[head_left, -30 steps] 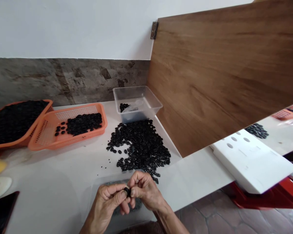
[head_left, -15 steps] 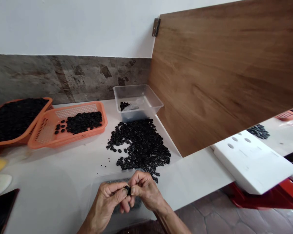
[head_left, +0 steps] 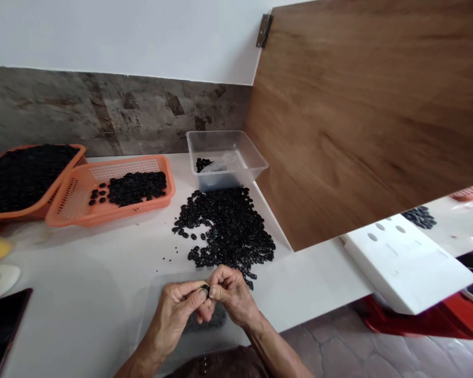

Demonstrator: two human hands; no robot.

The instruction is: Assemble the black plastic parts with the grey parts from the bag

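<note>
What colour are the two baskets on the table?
Orange. Both mesh baskets show clearly in the head view, each holding small black pieces.

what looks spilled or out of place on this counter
A heap of small black pieces lies loose on the white counter, beside the clear tub, not in a basket. Both hands pinch one black piece.

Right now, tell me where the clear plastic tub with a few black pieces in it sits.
In the head view the clear plastic tub sits at the back of the white counter, against the wooden panel, just behind the loose pile of black pieces and right of the orange basket.
</note>
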